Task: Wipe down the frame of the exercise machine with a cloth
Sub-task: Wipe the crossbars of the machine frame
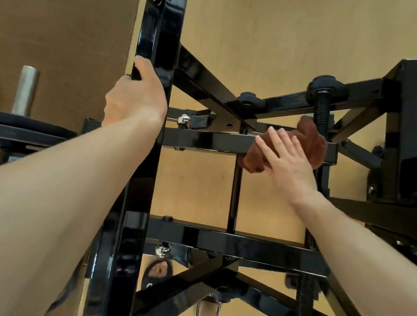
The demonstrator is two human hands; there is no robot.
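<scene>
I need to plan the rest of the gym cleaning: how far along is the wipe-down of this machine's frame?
Done: cannot tell; the black paint shows no clear wiped trace. In hand: the right hand presses the brown cloth flat on the upper crossbar near its right end, while the left hand grips the upright beam. Left, probably: the lower crossbar and the diagonal braces.

Left hand curled round black upright beam, right hand flat, straight fingers pressing brown cloth onto crossbar, threaded rod just beyond fingertips
</scene>
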